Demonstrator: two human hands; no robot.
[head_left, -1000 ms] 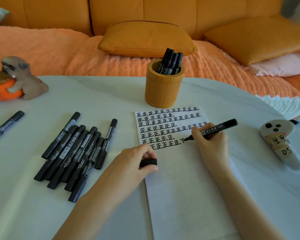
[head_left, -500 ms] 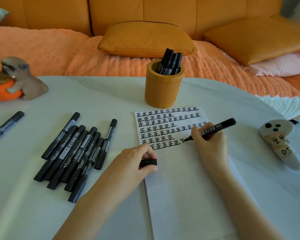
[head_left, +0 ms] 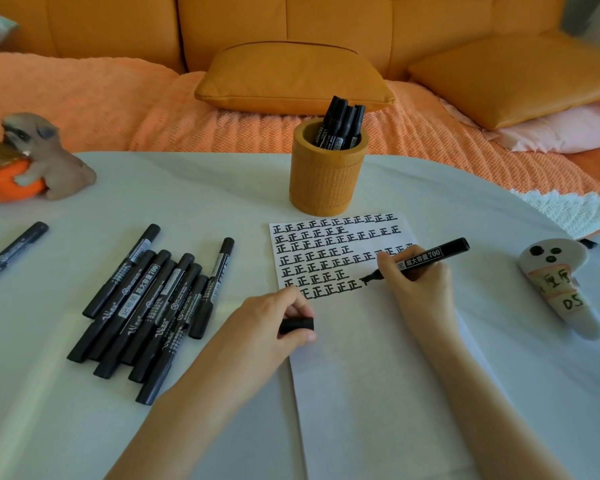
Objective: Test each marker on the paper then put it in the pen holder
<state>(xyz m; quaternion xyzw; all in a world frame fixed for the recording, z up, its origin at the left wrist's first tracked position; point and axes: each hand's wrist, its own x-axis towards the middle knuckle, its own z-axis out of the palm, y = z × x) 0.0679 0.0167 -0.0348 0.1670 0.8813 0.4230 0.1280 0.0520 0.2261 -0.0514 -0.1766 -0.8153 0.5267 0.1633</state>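
On the white bench [head_left: 187, 188], a heap of capped black markers [head_left: 146, 299] lies left of the white paper sheet [head_left: 378, 375]. A ribbed ochre pen holder [head_left: 326, 178] holding several markers stands just beyond it. The right grip [head_left: 420, 282] clasps an uncapped black marker [head_left: 430, 254], tip down-left on the paper beside rows of "正", tail up-right, labelled "超大容量700". The left grip [head_left: 271, 327] pinches a black cap [head_left: 297, 324] at the paper's left edge.
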